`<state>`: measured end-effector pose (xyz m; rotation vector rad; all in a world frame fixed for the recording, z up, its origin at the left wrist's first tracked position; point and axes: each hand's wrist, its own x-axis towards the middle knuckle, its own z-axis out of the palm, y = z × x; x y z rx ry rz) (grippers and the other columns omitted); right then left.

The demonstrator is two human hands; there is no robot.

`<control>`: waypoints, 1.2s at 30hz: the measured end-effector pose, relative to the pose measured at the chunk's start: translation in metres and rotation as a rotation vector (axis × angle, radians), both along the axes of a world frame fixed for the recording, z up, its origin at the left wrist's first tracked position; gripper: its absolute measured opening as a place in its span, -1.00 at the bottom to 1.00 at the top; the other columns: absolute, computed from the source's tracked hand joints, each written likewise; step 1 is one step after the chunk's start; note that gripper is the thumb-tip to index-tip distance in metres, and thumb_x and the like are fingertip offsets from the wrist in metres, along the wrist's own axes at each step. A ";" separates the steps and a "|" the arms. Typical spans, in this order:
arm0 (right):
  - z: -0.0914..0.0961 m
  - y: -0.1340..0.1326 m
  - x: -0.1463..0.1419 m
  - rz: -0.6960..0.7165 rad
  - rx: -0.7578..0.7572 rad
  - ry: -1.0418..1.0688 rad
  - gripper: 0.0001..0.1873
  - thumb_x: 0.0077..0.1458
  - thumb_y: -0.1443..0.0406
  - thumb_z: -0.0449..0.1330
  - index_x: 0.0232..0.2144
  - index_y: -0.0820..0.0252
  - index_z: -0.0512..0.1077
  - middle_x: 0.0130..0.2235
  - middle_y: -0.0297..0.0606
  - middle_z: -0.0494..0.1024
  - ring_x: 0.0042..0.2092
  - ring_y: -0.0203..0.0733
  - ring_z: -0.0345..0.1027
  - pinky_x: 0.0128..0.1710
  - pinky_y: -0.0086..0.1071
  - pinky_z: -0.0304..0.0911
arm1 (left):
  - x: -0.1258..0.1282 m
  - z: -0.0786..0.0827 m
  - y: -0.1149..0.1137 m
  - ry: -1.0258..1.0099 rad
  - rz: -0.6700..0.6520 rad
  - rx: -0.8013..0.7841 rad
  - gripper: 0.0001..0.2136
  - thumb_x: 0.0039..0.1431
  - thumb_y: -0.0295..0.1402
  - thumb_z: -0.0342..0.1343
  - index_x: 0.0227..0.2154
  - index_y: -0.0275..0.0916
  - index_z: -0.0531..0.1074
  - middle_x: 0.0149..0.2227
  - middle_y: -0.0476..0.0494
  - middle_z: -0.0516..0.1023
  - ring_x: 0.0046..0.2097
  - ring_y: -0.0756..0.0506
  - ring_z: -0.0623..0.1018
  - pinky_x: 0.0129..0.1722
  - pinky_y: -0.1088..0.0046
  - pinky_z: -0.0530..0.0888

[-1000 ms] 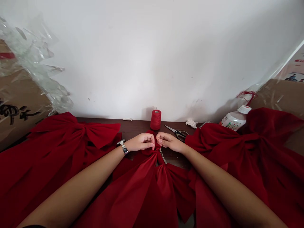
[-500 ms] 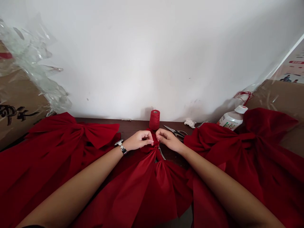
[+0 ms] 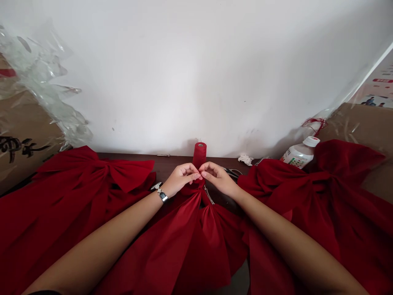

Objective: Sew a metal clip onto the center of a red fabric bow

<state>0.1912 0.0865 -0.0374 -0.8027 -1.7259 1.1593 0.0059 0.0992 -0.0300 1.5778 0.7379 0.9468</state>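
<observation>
Fingertip to fingertip, my left hand (image 3: 181, 178) and my right hand (image 3: 218, 179) meet in a pinch above the gathered neck of a red fabric piece (image 3: 184, 233). Both are closed; whatever lies between the fingertips is too small to make out. The fabric fans out in pleats toward me. Beside its neck, under my right hand, is a thin silver metal piece (image 3: 209, 195). A spool of red thread (image 3: 200, 151) stands upright just behind my fingers. My right hand partly hides the scissors (image 3: 235, 173).
A red bow (image 3: 101, 166) lies at the left, another red bow (image 3: 319, 180) at the right. A white-capped bottle (image 3: 297, 155) leans behind the right bow. Cardboard boxes (image 3: 27, 119) in plastic flank the table (image 3: 138, 157), and a white wall (image 3: 196, 73) rises behind it.
My hands have come together until their fingertips meet, and they have risen slightly. My right hand now covers more of the scissors. The fabric stays about where it was.
</observation>
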 end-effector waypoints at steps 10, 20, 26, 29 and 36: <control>-0.007 -0.002 0.002 0.062 0.069 -0.349 -0.69 -0.02 0.20 0.32 -0.26 0.25 0.38 -0.29 -0.29 0.46 -0.39 -0.35 0.26 -0.35 -0.46 0.21 | 0.002 0.001 -0.004 0.012 0.069 -0.070 -0.64 -0.02 -0.26 0.31 -0.19 -0.24 0.35 -0.48 0.01 0.57 -0.47 0.02 0.47 -0.42 0.52 0.35; -0.014 0.000 0.000 0.024 0.101 -0.315 -0.79 0.12 0.21 0.18 -0.28 0.26 0.44 -0.20 -0.24 0.53 -0.16 -0.20 0.38 -0.09 -0.37 0.25 | 0.005 -0.012 -0.002 -0.088 0.038 -0.128 -0.70 0.03 -0.25 0.29 -0.23 -0.25 0.38 -0.43 -0.03 0.58 -0.26 -0.07 0.58 -0.19 0.42 0.44; -0.016 0.005 0.000 -0.057 0.020 -0.183 -0.73 0.07 0.14 0.21 -0.42 0.26 0.44 -0.34 -0.28 0.52 -0.25 -0.24 0.35 -0.13 -0.38 0.23 | 0.006 -0.017 -0.001 -0.060 0.089 -0.057 -0.72 0.07 -0.26 0.24 -0.20 -0.25 0.38 -0.30 -0.07 0.55 -0.20 -0.05 0.54 -0.09 0.38 0.42; -0.018 0.008 0.005 -0.051 -0.013 -0.134 -0.72 0.06 0.12 0.22 -0.41 0.26 0.44 -0.35 -0.26 0.51 -0.28 -0.25 0.35 -0.18 -0.39 0.23 | 0.004 -0.018 0.001 -0.012 0.133 0.042 -0.80 0.10 -0.29 0.18 -0.26 -0.24 0.35 -0.28 -0.05 0.47 -0.18 -0.04 0.50 -0.08 0.39 0.42; -0.021 0.012 0.013 -0.045 0.007 -0.221 -0.73 0.09 0.13 0.18 -0.40 0.26 0.42 -0.36 -0.27 0.49 -0.32 -0.28 0.32 -0.25 -0.42 0.19 | 0.000 -0.017 0.001 0.231 -0.055 0.198 -0.91 0.08 -0.41 0.19 -0.38 -0.26 0.38 -0.33 -0.07 0.48 -0.22 -0.05 0.51 -0.09 0.38 0.43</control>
